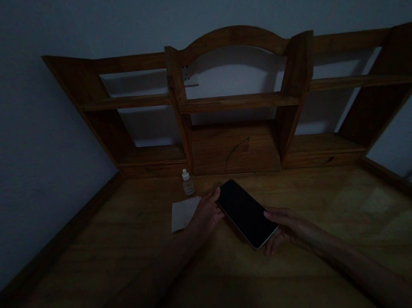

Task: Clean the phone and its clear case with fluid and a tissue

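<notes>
A dark-screened phone [246, 212] lies at a slant in the middle of the wooden table [340, 215], its far end pointing left and away, its near end pointing right and toward the person. Both hands are on it. The left hand [205, 215] rests at the phone's far left edge, fingers [214, 199] stretched out and slightly apart, the tips touching the edge near the top corner. The right hand [288, 227] cups the near right corner, thumb on the upper edge and the other fingers curled under or beside the casing; in the dim light I cannot tell whether they grip the phone or only steady it.

Just to the left of the left hand a pale square cloth or sheet [183, 214] lies flat on the table, and just beyond it stands a small dropper bottle [187, 182], upright with its cap on. Behind them a wooden shelf unit [236, 101] stands against the wall.

By my reading the step in hand is steadying or setting the phone square on the table, with the bottle and cloth untouched. A next move would call for one hand to keep the phone pinned while the other lets go and reaches left for the cloth or bottle.
</notes>
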Demonstrator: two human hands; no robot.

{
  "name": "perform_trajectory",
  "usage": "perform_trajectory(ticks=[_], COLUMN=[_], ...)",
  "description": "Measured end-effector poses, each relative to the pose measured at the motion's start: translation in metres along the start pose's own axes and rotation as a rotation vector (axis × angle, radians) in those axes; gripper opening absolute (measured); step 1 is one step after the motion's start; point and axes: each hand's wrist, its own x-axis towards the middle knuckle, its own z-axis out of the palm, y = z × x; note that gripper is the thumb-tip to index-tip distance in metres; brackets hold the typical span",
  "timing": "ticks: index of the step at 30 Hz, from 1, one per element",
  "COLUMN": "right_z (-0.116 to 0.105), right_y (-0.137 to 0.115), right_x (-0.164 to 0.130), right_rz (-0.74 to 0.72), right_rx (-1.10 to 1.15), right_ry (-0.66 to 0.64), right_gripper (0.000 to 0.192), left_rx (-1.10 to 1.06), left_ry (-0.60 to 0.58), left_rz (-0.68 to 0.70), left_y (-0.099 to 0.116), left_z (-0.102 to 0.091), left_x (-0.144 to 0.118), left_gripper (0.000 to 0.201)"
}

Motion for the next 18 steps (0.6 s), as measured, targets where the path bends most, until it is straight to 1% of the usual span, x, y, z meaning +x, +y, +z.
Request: perform_trajectory(ticks=[4, 9, 14, 18], right_z=[-0.0039, -0.0002, 0.0004, 0.0006], right_y=[0.0065, 0.005, 0.0086, 0.0102], right_x=[0.0024, 0.0011, 0.0051, 0.0068], right_rz=[-0.004, -0.015, -0.039, -0.029], right_rx=[-0.053, -0.077, -0.076, -0.105], right_ry=[-0.012, 0.008, 0.091, 0.162], right_gripper=[0.043, 0.043, 0.042, 0.044], left_rx=[0.075, 0.077, 0.077, 0.14], left_ry=[-0.012, -0.032, -0.041, -0.019], left_rz=[0.012, 0.037, 0.032, 0.011], left_y=[0.0053, 0.0036, -0.003, -0.0015], left_z=[0.0042, 0.003, -0.0024, 0.0002], left_x=[-0.0038, -0.002, 0.0041, 0.0015], left_gripper=[0.028, 0.034, 0.038, 0.043])
